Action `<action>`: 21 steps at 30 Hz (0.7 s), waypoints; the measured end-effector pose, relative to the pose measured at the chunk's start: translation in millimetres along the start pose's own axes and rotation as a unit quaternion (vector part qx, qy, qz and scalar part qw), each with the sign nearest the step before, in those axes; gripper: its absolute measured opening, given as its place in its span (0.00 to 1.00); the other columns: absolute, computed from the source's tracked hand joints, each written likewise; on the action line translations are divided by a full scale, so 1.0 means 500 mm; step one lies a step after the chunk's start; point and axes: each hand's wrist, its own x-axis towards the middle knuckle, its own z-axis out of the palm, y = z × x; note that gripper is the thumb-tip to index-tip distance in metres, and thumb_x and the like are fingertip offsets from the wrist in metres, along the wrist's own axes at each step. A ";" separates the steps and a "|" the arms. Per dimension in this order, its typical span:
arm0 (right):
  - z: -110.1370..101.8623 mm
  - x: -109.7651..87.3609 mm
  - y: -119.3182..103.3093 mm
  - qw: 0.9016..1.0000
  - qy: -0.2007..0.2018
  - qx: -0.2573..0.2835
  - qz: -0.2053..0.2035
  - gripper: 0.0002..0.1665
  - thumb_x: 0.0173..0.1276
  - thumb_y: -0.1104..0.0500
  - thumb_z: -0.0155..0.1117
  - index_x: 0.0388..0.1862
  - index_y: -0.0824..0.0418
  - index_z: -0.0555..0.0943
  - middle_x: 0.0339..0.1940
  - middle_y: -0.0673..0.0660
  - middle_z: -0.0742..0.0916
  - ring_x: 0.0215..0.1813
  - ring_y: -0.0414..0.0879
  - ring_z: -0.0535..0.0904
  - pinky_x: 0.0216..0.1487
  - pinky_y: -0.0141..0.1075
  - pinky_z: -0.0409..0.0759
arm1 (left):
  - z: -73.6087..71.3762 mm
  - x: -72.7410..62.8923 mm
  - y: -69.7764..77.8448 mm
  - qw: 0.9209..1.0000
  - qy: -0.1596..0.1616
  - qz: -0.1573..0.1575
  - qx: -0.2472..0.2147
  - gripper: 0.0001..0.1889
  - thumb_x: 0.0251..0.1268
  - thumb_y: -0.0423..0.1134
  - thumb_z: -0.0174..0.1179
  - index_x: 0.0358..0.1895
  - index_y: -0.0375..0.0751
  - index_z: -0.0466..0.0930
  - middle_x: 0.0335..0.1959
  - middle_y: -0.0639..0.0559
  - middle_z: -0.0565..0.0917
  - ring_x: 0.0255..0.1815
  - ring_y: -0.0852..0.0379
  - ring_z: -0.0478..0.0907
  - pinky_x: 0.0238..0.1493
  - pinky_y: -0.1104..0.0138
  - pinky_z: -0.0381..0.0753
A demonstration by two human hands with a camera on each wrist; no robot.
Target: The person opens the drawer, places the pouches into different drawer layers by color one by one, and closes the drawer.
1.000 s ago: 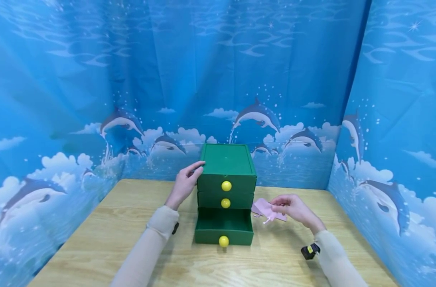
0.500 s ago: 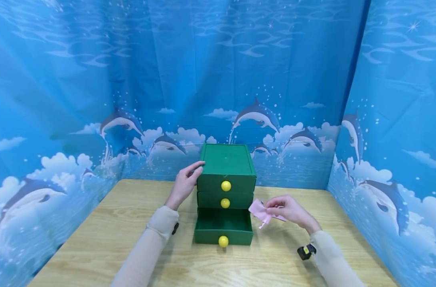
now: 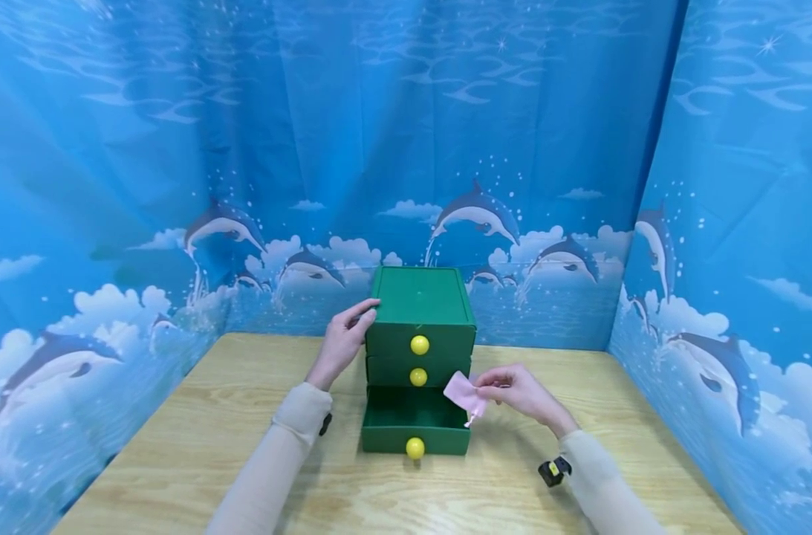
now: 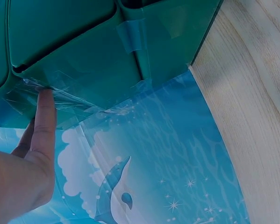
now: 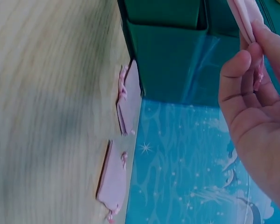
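Observation:
A green drawer box (image 3: 422,297) with yellow knobs stands on the table, its bottom drawer (image 3: 392,440) pulled out. My left hand (image 3: 342,343) rests against its upper left side; in the left wrist view a fairly straight finger (image 4: 45,116) touches the taped side wall. Between thumb and fingers my right hand (image 3: 522,392) pinches a small pink drawstring pouch (image 3: 460,394), held over the right edge of the open drawer with its cords hanging. The right wrist view shows this pouch (image 5: 246,18) partly cut off by the frame.
Two more pink pouches, one nearer the box (image 5: 129,100) and one farther off (image 5: 112,177), lie on the table right of the drawer box. The wooden table (image 3: 245,416) ends at blue dolphin-print curtains (image 3: 325,148) behind and at the sides.
My right hand has lifted the pink pouch off the table and carried it left to the open drawer's right edge. The left hand has stayed against the box.

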 end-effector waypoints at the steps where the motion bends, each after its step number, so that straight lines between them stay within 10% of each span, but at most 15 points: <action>1: 0.002 0.002 -0.002 1.000 0.003 0.003 -0.001 0.12 0.68 0.54 0.67 0.45 0.58 0.87 0.45 0.58 0.87 0.40 0.41 0.81 0.37 0.41 0.83 | -0.001 0.001 0.001 1.000 0.000 0.001 0.000 0.26 0.70 0.66 0.50 0.67 0.63 0.73 0.69 0.56 0.72 0.58 0.52 0.77 0.52 0.53 0.82; 21: 0.062 0.024 -0.022 1.000 -0.004 -0.001 -0.024 0.09 0.68 0.56 0.66 0.45 0.55 0.87 0.40 0.54 0.90 0.33 0.48 0.84 0.33 0.41 0.84 | -0.003 -0.004 0.015 0.999 -0.025 -0.025 -0.006 0.23 0.77 0.52 0.48 0.71 0.55 0.69 0.74 0.51 0.66 0.64 0.47 0.73 0.54 0.54 0.81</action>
